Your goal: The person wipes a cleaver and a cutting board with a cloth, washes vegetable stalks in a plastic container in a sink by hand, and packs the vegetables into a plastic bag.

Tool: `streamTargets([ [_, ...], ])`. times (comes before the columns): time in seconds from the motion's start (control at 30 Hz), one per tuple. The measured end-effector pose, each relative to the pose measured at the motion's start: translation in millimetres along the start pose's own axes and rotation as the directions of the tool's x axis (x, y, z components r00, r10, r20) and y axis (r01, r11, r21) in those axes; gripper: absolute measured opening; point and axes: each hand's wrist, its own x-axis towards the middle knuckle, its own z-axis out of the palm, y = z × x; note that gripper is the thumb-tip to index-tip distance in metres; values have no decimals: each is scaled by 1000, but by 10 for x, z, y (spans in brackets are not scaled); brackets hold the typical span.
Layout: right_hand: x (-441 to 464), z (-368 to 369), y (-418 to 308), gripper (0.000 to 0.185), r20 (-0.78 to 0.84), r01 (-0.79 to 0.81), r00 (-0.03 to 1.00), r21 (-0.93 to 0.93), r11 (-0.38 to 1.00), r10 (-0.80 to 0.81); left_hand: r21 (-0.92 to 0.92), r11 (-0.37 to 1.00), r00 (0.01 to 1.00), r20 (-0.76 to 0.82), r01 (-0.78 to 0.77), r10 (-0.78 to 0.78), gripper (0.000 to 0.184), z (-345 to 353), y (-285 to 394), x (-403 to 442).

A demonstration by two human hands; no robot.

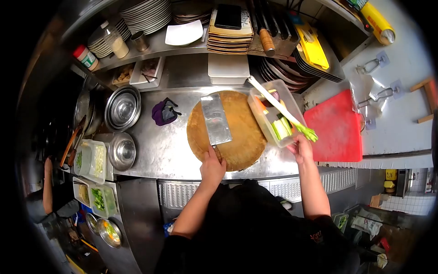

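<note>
My left hand (213, 168) is closed on the handle of a cleaver (216, 119), whose wide blade lies flat over the round wooden chopping board (246, 153). With my right hand (301, 149) I grip the near right corner of a clear plastic container (297, 106), tilted at the board's right edge. Inside the container are cut green vegetable pieces (281, 128) and orange pieces (262, 105). A long stalk, white at one end and leafy green at the other (285, 109), lies across its top. My right fingertips are partly hidden by the container.
A red cutting board (335, 128) lies at right. Left of the chopping board are a purple and grey cloth bundle (165, 112) and metal bowls (122, 107). Stacked plates (145, 16) and knives with handles (267, 42) fill the shelf. Another person's arm (48, 185) shows far left.
</note>
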Motion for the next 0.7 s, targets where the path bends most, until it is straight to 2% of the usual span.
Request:
streamTargets([
  [0.17,689,549,65,17,68,16,998,-63,998,-11,49,992,983,-138,-115,120,75,-6,-3,-170],
  [0.33,820,1256,-123,19,172,-31,984,-96,995,48,50,997,978,-201,-54,63,70,-48,-100,-347],
  [0.4,956,1507,-131,11,208,-19,978,-39,999,27,57,996,966,-247,-61,74,69,-104,-116,-414],
  [0.5,1132,1894,-174,6,204,-33,978,-63,997,45,34,999,963,-267,-33,41,67,-184,-193,-472],
  [0.7,1733,2588,-186,15,227,-66,973,64,996,50,66,995,929,-369,72,-43,64,-265,-566,-310],
])
